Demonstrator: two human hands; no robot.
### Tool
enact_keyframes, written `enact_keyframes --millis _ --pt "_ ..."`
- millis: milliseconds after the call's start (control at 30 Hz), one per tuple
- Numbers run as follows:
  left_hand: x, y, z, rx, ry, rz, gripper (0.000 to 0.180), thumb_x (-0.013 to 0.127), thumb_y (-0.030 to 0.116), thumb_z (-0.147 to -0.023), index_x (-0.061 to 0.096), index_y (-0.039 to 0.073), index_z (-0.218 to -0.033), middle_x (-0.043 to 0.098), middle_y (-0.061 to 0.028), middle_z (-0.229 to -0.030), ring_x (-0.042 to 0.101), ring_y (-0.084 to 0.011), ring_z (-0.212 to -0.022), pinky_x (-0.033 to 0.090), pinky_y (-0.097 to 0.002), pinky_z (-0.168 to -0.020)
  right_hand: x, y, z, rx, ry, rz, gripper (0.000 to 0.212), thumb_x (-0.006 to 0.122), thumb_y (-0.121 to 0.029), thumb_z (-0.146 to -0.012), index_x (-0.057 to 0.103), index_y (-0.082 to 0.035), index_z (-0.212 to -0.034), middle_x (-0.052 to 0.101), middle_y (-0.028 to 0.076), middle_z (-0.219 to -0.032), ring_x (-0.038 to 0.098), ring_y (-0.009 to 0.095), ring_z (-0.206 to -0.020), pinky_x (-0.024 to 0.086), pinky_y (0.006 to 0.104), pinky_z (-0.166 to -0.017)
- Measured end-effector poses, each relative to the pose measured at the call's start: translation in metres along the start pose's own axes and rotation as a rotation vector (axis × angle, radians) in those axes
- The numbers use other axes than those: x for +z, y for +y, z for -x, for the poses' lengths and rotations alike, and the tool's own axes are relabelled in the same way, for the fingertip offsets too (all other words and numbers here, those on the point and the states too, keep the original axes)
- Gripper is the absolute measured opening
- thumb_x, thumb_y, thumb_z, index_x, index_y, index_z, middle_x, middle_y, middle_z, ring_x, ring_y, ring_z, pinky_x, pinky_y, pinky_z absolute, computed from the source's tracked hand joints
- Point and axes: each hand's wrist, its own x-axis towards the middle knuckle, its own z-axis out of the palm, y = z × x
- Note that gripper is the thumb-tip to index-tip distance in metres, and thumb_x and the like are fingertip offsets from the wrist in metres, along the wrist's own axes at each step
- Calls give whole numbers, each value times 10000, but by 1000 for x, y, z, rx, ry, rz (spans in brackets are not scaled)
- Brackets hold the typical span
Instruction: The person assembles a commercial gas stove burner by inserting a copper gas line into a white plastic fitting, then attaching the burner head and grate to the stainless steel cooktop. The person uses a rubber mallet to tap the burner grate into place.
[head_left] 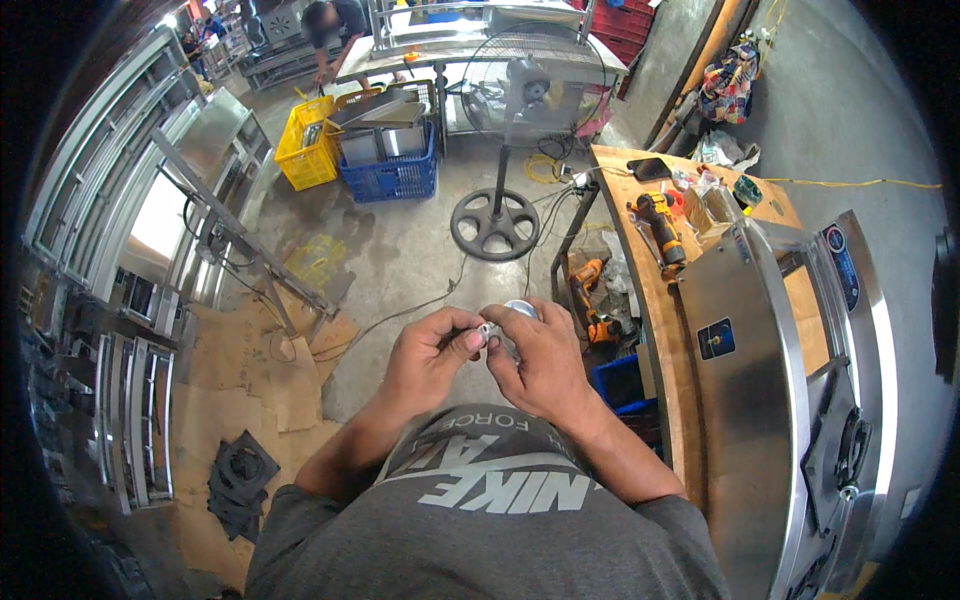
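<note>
Both hands meet in front of my chest. My left hand point(432, 352) pinches a small shiny metal fitting point(486, 331) between thumb and forefinger. My right hand point(545, 362) is closed close beside it, with its fingertips at the fitting. A round silvery piece point(521, 309) shows between the fingers of my right hand; its exact kind is too small to make out. The fingers hide most of both pieces.
A wooden bench point(628, 225) on the right carries a yellow-black cordless drill point(660, 225) and a stainless steel housing point(745, 350). A pedestal fan point(497, 222) stands ahead, near yellow point(305, 160) and blue point(390, 180) crates. Metal frames point(110, 200) line the left. A person point(345, 20) bends far off.
</note>
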Motion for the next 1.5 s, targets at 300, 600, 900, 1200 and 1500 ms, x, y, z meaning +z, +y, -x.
enact_keyframes --millis 300,600,900,1200,1500 --pt "-1 -4 1 -13 -1 -13 227 608 226 -1020 505 53 -1125 647 -39 -876 543 -71 -614 443 -217 -521 2 2 2 29 -43 -64 261 641 -208 -913 672 -71 -1133 694 170 -970 614 404 -998 436 491 -905" --pt "-4 0 -4 -152 -96 207 174 654 90 -974 524 38 -1077 682 -55 -922 576 -64 -730 487 -222 -590 6 14 11 3 -17 -66 258 635 -209 -920 664 -108 -1155 712 145 -997 594 439 -1024 423 536 -933" --pt "26 -16 0 -23 233 -19 189 698 40 -934 570 21 -1072 700 -59 -926 613 -78 -745 503 -221 -629 13 23 23 102 47 -28 258 643 -246 -900 674 -130 -1129 720 138 -992 597 435 -1041 409 539 -936" --pt "21 -26 -8 -109 0 130 220 748 94 -912 558 32 -1003 688 -55 -849 575 -61 -647 458 -213 -538 2 22 40 92 140 54 265 679 -230 -872 679 -143 -1122 695 93 -960 588 408 -1056 406 518 -920" --pt "67 -28 -8 -172 -86 150 202 710 132 -946 549 34 -1017 688 -71 -851 575 -70 -635 457 -208 -534 -26 33 74 263 80 -128 170 649 -240 -899 688 -129 -1022 688 109 -908 597 386 -965 415 500 -901"
